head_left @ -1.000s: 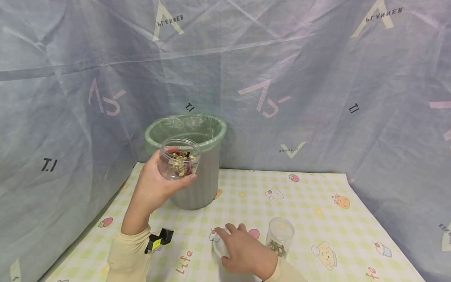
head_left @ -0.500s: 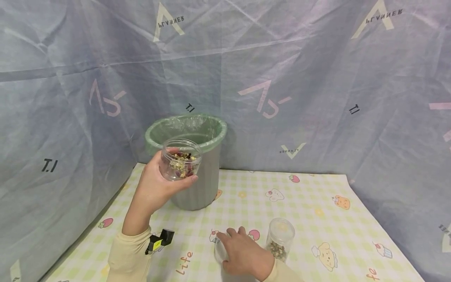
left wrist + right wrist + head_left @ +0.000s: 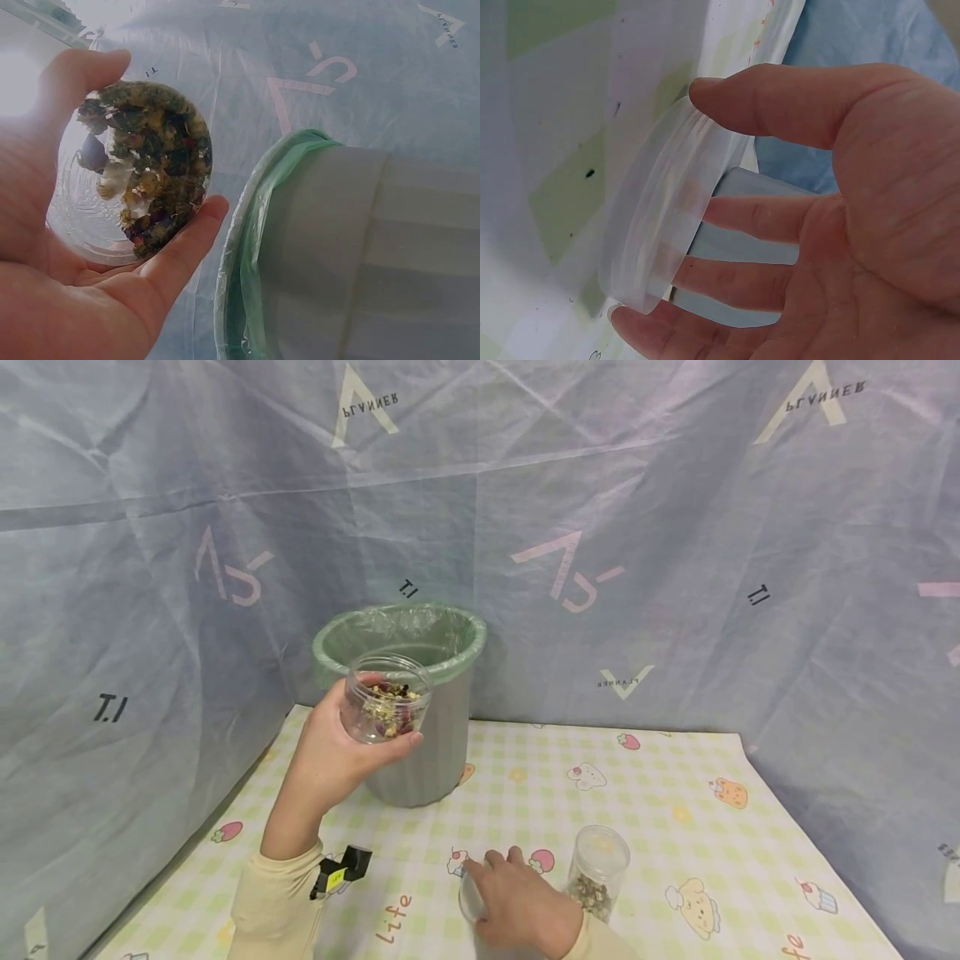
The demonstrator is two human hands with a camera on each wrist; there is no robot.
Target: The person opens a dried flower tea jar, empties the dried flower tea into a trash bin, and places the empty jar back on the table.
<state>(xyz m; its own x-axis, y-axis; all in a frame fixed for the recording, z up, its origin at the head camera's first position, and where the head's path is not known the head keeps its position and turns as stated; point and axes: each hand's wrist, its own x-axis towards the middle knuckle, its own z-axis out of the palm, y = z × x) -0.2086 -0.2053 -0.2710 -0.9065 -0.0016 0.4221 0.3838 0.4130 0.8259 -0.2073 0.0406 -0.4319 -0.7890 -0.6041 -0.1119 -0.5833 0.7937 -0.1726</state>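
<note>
My left hand grips a clear plastic jar, held up in front of the lined bin and overlapping its rim in the head view. Dried flowers and petals, yellow, dark red and greenish, lie inside; the jar's mouth has no lid on it. Low over the tablecloth, my right hand holds a round translucent lid by its edge, thumb on one side and fingers on the other. The back of this hand hides part of the lid in the head view.
A grey bin with a green bag liner stands at the back left. Beside my right wrist is a second clear jar with dried pieces in its bottom. A checked tablecloth covers the table; grey-blue fabric hangs behind.
My right hand and the lid have shifted slightly toward me, the lid tilting a little. My left hand and its jar stay almost still.
</note>
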